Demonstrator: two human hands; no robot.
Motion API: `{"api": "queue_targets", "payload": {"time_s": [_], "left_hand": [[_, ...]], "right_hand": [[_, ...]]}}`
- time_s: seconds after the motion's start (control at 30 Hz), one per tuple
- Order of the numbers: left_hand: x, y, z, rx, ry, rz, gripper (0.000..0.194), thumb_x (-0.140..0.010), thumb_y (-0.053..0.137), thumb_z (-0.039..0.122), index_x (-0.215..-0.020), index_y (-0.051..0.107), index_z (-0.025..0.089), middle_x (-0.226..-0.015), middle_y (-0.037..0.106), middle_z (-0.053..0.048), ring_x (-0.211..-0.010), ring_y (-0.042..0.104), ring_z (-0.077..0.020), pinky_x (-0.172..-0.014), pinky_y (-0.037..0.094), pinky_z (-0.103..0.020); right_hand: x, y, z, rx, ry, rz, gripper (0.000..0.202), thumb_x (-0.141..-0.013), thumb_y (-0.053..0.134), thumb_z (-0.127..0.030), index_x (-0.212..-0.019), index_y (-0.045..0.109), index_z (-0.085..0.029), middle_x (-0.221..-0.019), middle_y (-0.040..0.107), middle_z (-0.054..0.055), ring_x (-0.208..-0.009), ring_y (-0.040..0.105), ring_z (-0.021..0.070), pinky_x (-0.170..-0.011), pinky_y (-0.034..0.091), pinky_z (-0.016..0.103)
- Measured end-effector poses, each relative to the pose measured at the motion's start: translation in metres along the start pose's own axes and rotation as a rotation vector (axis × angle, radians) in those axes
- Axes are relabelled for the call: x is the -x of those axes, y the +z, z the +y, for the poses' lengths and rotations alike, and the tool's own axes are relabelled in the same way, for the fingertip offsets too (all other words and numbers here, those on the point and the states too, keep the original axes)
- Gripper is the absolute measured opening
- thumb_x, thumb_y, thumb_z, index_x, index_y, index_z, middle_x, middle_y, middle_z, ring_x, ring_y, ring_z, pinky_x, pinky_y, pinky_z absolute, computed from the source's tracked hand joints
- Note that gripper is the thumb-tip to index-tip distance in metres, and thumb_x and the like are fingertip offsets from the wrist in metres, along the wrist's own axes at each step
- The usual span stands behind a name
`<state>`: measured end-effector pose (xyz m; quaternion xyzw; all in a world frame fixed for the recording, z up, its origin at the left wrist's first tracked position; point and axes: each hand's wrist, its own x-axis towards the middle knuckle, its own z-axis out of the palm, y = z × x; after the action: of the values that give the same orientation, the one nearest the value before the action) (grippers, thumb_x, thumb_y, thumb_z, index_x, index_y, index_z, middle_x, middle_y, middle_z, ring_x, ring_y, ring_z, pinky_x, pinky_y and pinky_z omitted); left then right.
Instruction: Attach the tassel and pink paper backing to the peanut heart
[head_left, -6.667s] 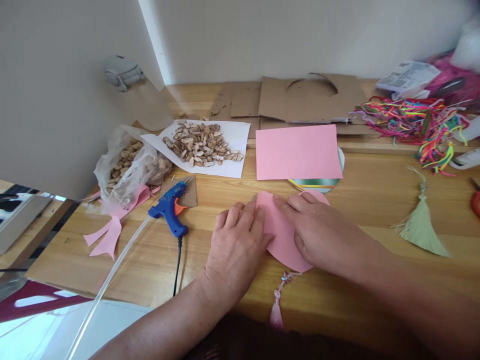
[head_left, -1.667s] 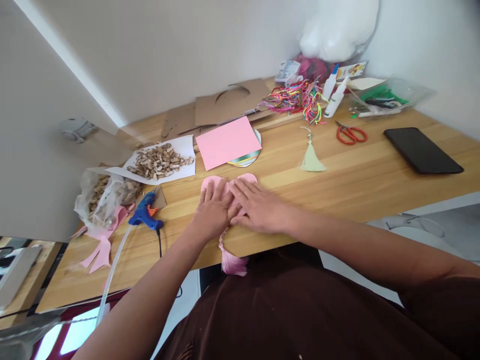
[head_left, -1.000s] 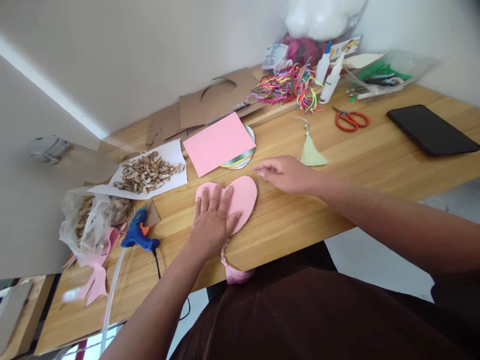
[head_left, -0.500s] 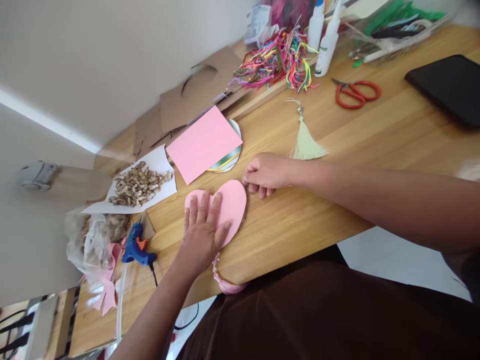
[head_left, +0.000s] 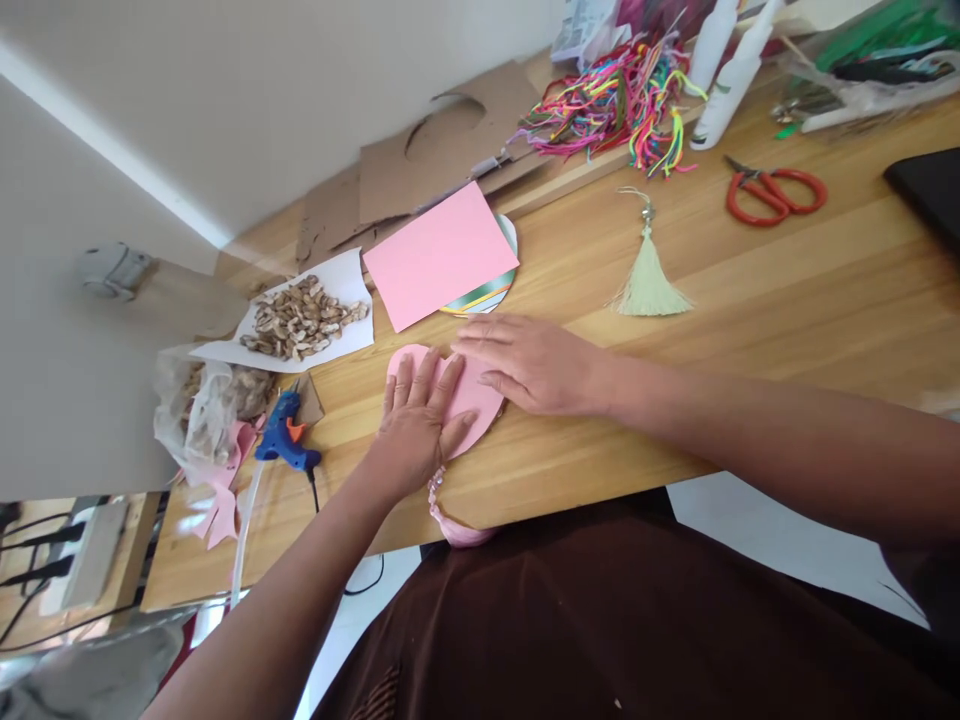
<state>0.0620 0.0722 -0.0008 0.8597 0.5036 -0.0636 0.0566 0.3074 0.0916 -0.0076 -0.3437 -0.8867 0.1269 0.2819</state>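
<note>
A pink paper heart [head_left: 480, 405] lies on the wooden table near its front edge. Flat across its left part rests my left hand [head_left: 420, 425], fingers spread. My right hand [head_left: 525, 362] lies over the heart's upper right side with fingers stretched out, and it covers part of the edge. From the heart's lower tip a beaded pink tassel [head_left: 461, 532] hangs toward the table edge. Behind the hands is a pink paper sheet [head_left: 442, 255], lying over a rounded card with coloured stripes [head_left: 487, 292].
A blue glue gun [head_left: 285, 435] and sliced dried pieces on white paper [head_left: 352, 285] are at the left. Farther back are brown cardboard [head_left: 390, 180] and colourful cords [head_left: 600, 110]. A pale tassel [head_left: 649, 280], red-handled scissors [head_left: 772, 195] and white bottles [head_left: 724, 110] stand or lie right.
My right hand has moved from beside the heart's right edge onto its upper right side, its curled fingers now stretched out. My left hand stays on the heart. The view has shifted.
</note>
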Motion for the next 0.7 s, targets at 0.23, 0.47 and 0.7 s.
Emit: {"api": "queue_targets", "payload": {"time_s": [0.23, 0.47, 0.7], "left_hand": [[-0.003, -0.007, 0.010, 0.015, -0.048, -0.033, 0.075, -0.103, 0.046, 0.059, -0.167, 0.022, 0.029, -0.177, 0.012, -0.008, -0.161, 0.001, -0.0428, -0.129, 0.009, -0.062], [-0.003, -0.008, 0.012, 0.069, -0.031, -0.018, 0.078, -0.101, 0.042, 0.065, -0.167, 0.021, 0.028, -0.176, 0.011, -0.005, -0.161, -0.001, -0.0402, -0.131, 0.006, -0.058], [-0.003, -0.002, 0.011, 0.101, -0.014, 0.057, 0.086, -0.101, 0.038, 0.067, -0.167, 0.017, 0.015, -0.175, 0.016, -0.011, -0.161, 0.003, -0.0412, -0.132, 0.009, -0.057]], "right_hand": [[0.006, 0.012, -0.007, 0.162, 0.151, -0.308, 0.073, -0.103, 0.042, -0.045, -0.159, 0.035, 0.001, -0.168, 0.031, 0.027, -0.157, 0.026, 0.0400, -0.127, 0.024, 0.059], [0.002, 0.012, -0.020, 0.242, 0.157, -0.198, 0.064, -0.102, 0.040, -0.035, -0.158, 0.040, -0.005, -0.165, 0.039, 0.023, -0.158, 0.024, 0.0408, -0.124, 0.028, 0.065], [-0.013, 0.032, -0.047, 0.080, 0.179, -0.155, 0.071, -0.093, 0.039, -0.014, -0.163, 0.029, -0.008, -0.167, 0.036, 0.020, -0.154, 0.037, 0.0316, -0.124, 0.036, 0.058]]}}
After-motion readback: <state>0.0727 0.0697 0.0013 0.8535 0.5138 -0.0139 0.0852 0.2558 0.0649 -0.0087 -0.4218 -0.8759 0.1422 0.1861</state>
